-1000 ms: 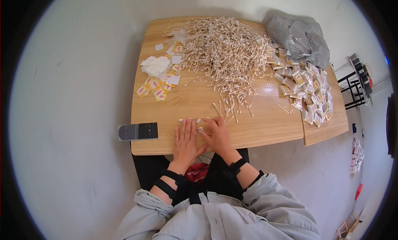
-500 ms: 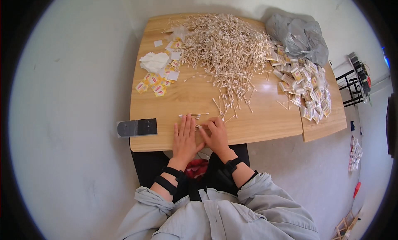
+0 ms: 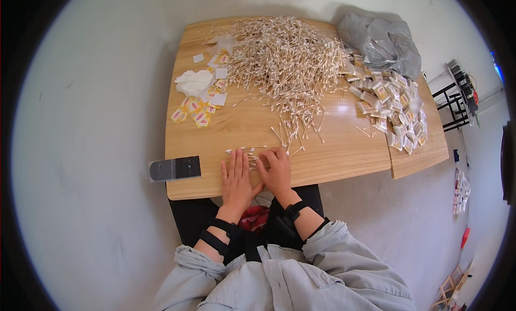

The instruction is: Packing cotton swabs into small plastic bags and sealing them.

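On the wooden table (image 3: 344,160), near its front edge, my left hand (image 3: 235,179) lies flat with straight fingers over a few cotton swabs (image 3: 247,149). White swab tips stick out beyond its fingertips, and more swabs show in the gap between my hands. My right hand (image 3: 277,171) rests close beside it, fingers bent and apart, thumb and fingertips at the ends of those swabs. No swab is visibly gripped in it. Farther back spreads a large heap of loose cotton swabs (image 3: 285,58), with a tail of them trailing toward my right hand.
Yellow-and-white paper cards (image 3: 200,116) and a crumpled white tissue (image 3: 193,82) lie at the left. A black flat piece in clear plastic (image 3: 174,168) overhangs the left edge. Small packs of swabs (image 3: 400,109) and a grey plastic bag (image 3: 381,42) are at the right.
The whole view has shifted slightly. My left hand stays flat, and my right hand keeps its bent fingers by the swabs, which show a little more between the hands.
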Action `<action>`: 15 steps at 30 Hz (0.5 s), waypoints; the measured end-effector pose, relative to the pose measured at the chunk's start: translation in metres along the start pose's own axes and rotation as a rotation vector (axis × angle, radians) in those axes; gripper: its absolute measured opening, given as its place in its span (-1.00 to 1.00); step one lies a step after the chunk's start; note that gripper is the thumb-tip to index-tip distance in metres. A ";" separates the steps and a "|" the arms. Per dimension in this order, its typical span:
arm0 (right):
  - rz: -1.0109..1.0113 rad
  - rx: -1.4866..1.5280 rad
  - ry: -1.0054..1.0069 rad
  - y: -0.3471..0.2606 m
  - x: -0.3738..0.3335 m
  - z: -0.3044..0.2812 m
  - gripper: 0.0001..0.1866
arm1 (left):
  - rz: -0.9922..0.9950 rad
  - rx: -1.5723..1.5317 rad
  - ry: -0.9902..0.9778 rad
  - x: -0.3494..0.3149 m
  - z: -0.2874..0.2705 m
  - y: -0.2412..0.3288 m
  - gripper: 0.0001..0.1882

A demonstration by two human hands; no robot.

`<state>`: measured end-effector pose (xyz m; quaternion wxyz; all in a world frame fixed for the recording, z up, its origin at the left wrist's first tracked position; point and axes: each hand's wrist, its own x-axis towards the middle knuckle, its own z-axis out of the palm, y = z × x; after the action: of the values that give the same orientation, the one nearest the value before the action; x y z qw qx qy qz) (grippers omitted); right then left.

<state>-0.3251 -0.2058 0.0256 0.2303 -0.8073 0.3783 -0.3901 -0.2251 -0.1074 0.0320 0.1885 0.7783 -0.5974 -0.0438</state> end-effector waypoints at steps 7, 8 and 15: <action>-0.015 0.001 -0.010 0.001 -0.001 -0.001 -0.86 | 0.019 0.009 0.004 0.000 0.001 -0.001 -0.01; -0.014 0.000 -0.009 0.003 -0.001 0.000 -0.86 | 0.017 0.009 0.004 0.000 0.000 0.000 -0.02; 0.008 -0.061 0.003 0.002 0.001 0.004 -0.86 | 0.023 0.014 0.014 0.000 0.001 -0.001 0.00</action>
<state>-0.3220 -0.2077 0.0223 0.2066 -0.8119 0.3936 -0.3785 -0.2247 -0.1077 0.0305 0.1877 0.7728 -0.6054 -0.0322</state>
